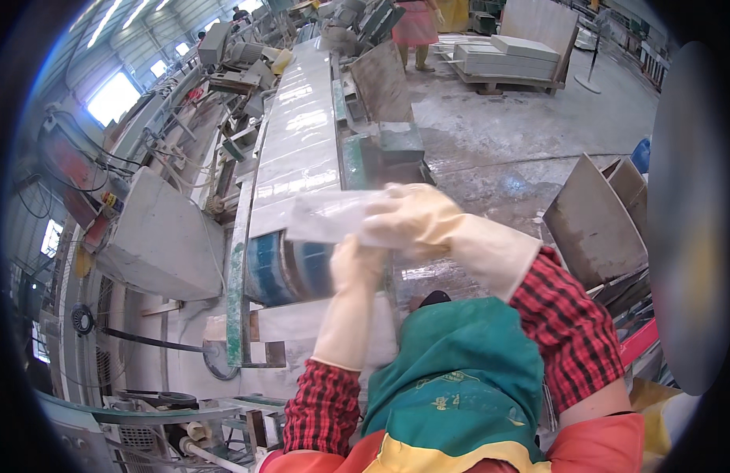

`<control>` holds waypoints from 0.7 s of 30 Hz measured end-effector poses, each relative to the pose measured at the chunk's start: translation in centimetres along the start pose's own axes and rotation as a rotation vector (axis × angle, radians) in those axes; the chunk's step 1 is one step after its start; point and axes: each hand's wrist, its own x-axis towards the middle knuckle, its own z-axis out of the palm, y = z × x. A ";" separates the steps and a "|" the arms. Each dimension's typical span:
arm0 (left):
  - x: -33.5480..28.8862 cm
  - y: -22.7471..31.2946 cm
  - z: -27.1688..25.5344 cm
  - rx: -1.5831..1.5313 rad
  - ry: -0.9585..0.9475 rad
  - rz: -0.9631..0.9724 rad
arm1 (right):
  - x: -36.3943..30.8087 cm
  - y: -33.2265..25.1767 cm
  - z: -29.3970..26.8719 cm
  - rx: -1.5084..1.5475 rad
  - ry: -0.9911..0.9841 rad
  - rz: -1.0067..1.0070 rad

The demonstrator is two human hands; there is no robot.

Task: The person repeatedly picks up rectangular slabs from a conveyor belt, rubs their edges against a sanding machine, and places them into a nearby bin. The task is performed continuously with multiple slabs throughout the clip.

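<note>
A pale rectangular stone tile (322, 216) is tilted above the near end of a conveyor, somewhat blurred. Its right end is gripped by my right hand (412, 219), in a cream rubber glove with the fingers closed over it. Below, my left hand (357, 256), gloved the same way, holds the tile's lower edge; its fingertips are partly hidden. Wet white tiles (302, 118) lie in a row along the conveyor, running away from me. Under the held tile shows the conveyor's blue roller end (272, 270).
A big grey-white box-shaped block (156, 236) and machine frames stand left of the conveyor. To the right, brown boards (597, 217) lean together. Farther back are a stack of white slabs (503, 59) on a pallet and a person in a pink apron (415, 27).
</note>
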 end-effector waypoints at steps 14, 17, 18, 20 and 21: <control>6.4 12.5 -15.0 0.091 0.605 0.224 | -18.1 8.9 3.7 0.018 0.007 0.689; 7.2 10.6 -13.4 0.044 0.669 0.191 | -32.8 9.3 4.9 -0.047 -0.007 1.048; 7.3 11.0 -14.1 0.046 0.671 0.234 | -35.3 7.9 4.3 -0.079 -0.025 1.146; 7.6 10.4 -13.6 0.066 0.656 0.256 | -44.4 5.8 4.1 -0.122 0.032 1.372; 8.1 9.9 -13.3 0.078 0.643 0.251 | -51.0 4.7 4.4 -0.130 0.081 1.460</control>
